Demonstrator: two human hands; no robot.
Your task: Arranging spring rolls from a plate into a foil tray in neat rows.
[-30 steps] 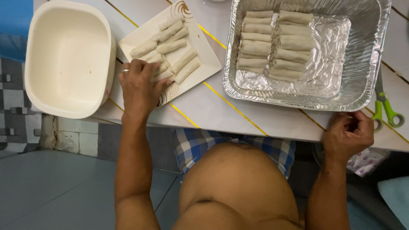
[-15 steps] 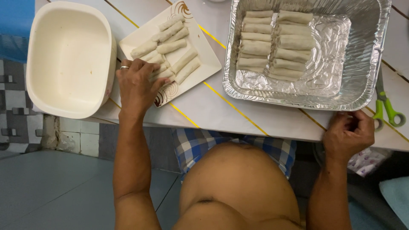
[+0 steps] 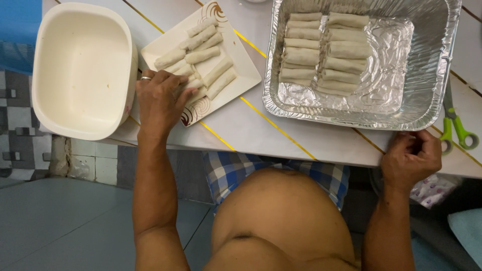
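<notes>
My left hand (image 3: 161, 100) lies palm down on the near corner of a white rectangular plate (image 3: 240, 70), with its fingers closing on a pale spring roll (image 3: 193, 86) among several uncooked spring rolls (image 3: 201, 54) piled there. My right hand (image 3: 411, 158) curls around the front edge of the white table (image 3: 301, 138), just below the corner of a large foil tray (image 3: 437, 85). Two neat rows of spring rolls (image 3: 324, 52) fill the tray's left half on a foil sheet.
An empty cream plastic tub (image 3: 80, 68) stands left of the plate, overhanging the table edge. Green-handled scissors (image 3: 454, 128) lie at the far right beside the foil tray. Below the table are my bare belly, checked shorts and a grey floor.
My left hand has shifted slightly toward the plate's near corner and its fingers have closed onto a roll. My right hand has stayed on the table edge.
</notes>
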